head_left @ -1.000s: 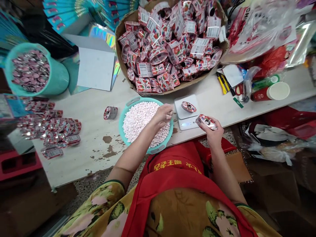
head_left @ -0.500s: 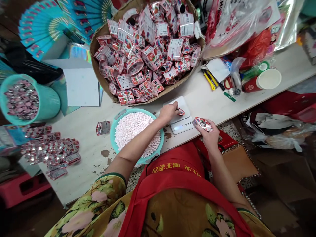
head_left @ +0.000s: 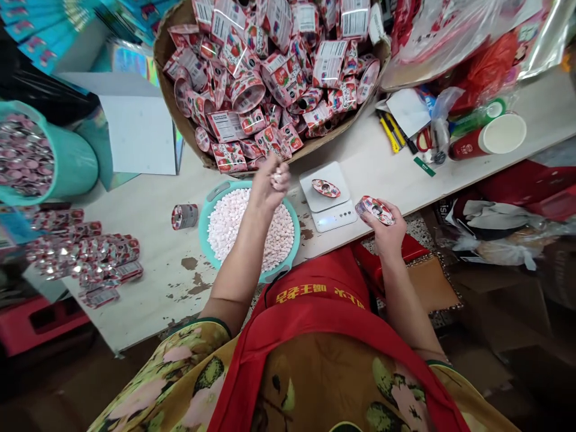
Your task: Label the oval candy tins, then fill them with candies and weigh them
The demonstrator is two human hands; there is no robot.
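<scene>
My left hand [head_left: 266, 191] is raised over the far side of the teal basin [head_left: 296, 240], fingers curled around a few small pinkish-white candies [head_left: 279, 176]. The basin holds a heap of the same candies. To its right stands a white digital scale [head_left: 333, 221], its display lit. One red-and-white printed candy packet [head_left: 326, 188] lies across the scale's plate, untouched. My right hand [head_left: 389, 233] grips another printed packet [head_left: 377, 210] just right of the scale, near the table edge. What is inside that packet is hidden.
Behind the basin, a cardboard box [head_left: 297, 157] is heaped with strawberry-printed packets. A single packet [head_left: 184, 216] stands left of the basin. Farther left are rows of packets [head_left: 103, 255] and a teal bucket [head_left: 74, 162]. A paper cup [head_left: 472, 144] and cutters [head_left: 391, 133] lie right.
My left hand has left the scale and moved left over the basin, with candies in its fingers. The packet it was touching lies on the scale. My right hand keeps its packet.
</scene>
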